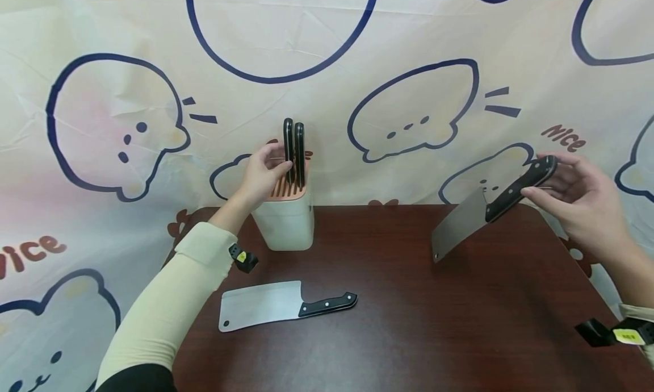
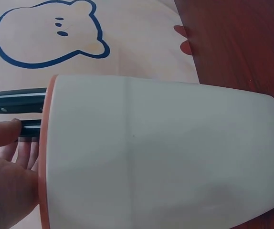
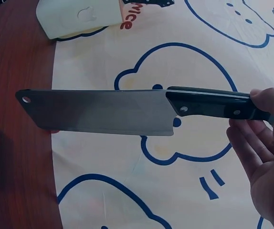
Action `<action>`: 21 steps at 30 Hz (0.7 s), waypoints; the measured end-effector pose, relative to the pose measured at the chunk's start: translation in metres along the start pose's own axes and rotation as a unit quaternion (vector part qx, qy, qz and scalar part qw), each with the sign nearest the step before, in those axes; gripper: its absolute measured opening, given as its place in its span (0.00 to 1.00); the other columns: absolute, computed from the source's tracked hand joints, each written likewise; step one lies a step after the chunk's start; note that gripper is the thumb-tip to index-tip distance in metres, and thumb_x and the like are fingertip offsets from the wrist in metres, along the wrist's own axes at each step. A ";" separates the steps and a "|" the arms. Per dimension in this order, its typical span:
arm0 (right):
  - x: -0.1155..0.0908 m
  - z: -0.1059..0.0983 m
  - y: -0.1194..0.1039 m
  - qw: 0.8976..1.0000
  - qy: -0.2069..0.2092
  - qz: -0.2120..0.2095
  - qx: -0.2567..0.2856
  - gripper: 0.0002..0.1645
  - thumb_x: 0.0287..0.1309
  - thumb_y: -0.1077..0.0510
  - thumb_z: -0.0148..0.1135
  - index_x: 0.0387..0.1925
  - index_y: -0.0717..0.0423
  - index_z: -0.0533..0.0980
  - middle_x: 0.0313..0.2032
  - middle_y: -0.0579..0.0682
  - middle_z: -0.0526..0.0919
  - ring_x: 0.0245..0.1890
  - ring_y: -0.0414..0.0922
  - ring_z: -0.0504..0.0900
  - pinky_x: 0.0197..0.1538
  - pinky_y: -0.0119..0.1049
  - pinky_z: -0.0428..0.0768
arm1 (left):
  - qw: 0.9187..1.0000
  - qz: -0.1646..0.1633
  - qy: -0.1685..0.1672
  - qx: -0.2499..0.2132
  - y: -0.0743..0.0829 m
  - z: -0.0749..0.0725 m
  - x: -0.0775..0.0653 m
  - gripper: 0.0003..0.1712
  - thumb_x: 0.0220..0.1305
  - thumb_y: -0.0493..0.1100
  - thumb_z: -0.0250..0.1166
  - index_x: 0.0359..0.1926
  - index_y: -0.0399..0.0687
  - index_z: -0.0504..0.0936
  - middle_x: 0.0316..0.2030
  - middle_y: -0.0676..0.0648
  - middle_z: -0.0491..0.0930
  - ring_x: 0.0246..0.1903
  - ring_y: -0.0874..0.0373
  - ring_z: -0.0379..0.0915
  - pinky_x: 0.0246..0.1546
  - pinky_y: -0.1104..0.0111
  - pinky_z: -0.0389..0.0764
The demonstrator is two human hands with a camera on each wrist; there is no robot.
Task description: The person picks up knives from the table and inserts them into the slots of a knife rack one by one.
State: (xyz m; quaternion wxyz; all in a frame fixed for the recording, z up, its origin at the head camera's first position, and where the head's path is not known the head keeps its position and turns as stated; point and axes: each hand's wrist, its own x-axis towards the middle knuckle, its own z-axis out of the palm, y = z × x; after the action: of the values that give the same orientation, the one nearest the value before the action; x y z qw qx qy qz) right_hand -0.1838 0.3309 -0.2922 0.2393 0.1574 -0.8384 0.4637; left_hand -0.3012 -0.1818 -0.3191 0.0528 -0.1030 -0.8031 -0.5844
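Note:
My right hand [image 1: 587, 201] grips the black riveted handle of a cleaver [image 1: 460, 224] by its end, over the table's right side. In the right wrist view, the broad blade [image 3: 99, 112] points left, with a small hole near its tip. At the knife block [image 1: 286, 224], white with a slotted top, my left hand [image 1: 263, 173] pinches the nearer of two black-handled knives [image 1: 289, 147]. Their blades are hidden inside the block. The left wrist view shows my thumb [image 2: 5, 131] on that handle, with fingers behind it. Beside it stands the other knife's handle [image 2: 15, 101].
A second cleaver [image 1: 263, 307] lies flat on the dark wooden table [image 1: 398, 335], in front of the block, its handle pointing right. Behind the table hangs a pale cloth [image 1: 327, 113] with cartoon outlines, close to the back edge.

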 end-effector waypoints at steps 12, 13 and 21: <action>0.002 0.002 -0.017 1.000 -0.013 0.007 -0.023 0.39 0.57 0.77 0.67 0.69 0.53 0.71 0.44 0.31 0.83 0.39 0.26 0.83 0.46 0.13 0.76 | 1.000 0.003 -0.006 -0.003 -0.002 0.000 0.002 0.27 0.76 0.35 0.58 0.71 0.37 0.66 0.63 0.37 0.72 0.63 0.46 0.71 0.68 0.57 0.70; 0.002 0.003 -0.019 0.999 -0.018 0.009 -0.033 0.39 0.58 0.75 0.68 0.69 0.53 0.71 0.44 0.30 0.83 0.39 0.26 0.83 0.46 0.13 0.75 | 1.000 0.007 -0.005 -0.003 -0.002 -0.001 0.000 0.26 0.76 0.36 0.58 0.71 0.36 0.66 0.64 0.37 0.72 0.64 0.46 0.70 0.68 0.57 0.69; 0.005 0.009 -0.031 0.998 -0.046 0.004 -0.045 0.40 0.55 0.73 0.72 0.68 0.51 0.72 0.43 0.34 0.84 0.38 0.29 0.83 0.44 0.14 0.77 | 0.997 0.044 0.055 -0.018 0.004 -0.015 -0.018 0.25 0.77 0.37 0.56 0.70 0.35 0.67 0.63 0.35 0.72 0.62 0.45 0.72 0.62 0.61 0.76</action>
State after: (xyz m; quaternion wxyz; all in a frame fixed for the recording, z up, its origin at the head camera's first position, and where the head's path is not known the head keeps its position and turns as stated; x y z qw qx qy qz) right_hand -0.1749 0.3075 -0.2721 0.2056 0.1641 -0.8690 0.4190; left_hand -0.2828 -0.1970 -0.3142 0.1208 -0.1069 -0.7828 -0.6011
